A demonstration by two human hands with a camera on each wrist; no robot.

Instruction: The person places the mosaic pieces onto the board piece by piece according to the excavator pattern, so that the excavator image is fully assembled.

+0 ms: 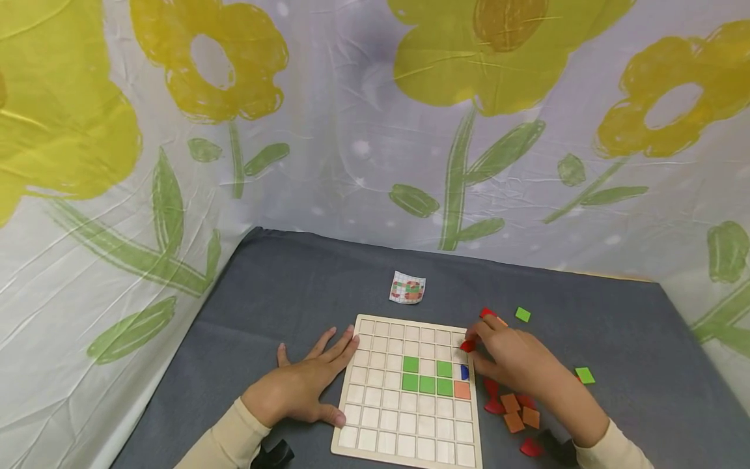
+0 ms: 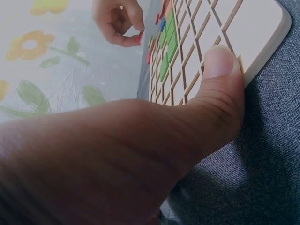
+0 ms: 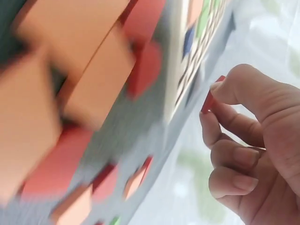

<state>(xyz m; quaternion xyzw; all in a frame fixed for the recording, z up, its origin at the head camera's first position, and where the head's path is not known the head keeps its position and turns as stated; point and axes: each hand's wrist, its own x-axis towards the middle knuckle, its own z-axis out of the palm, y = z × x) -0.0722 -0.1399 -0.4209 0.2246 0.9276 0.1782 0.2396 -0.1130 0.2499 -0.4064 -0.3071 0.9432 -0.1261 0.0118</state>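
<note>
A pale wooden grid board [image 1: 370, 417] lies on the dark cloth, with several green squares [image 1: 428, 385], an orange square [image 1: 462, 389] and a small blue rounded piece [image 1: 465, 372] in its cells. My left hand [image 1: 305, 389] rests at the board's left side, fingers spread and fairly straight, fingertips at the rim. In the left wrist view its thumb [image 2: 218, 70] lies on the board's edge. Over the board's upper right edge, my right hand [image 1: 512, 355] pinches a small red piece [image 3: 213, 95] between thumb and fingertip.
Loose orange squares [image 1: 513, 423] and red pieces [image 1: 531, 447] lie right of the board. Two green squares are farther right, one at the back [image 1: 523, 314]. A patterned paper card [image 1: 407, 288] lies behind the board. A black object [image 1: 275, 454] sits near the left sleeve.
</note>
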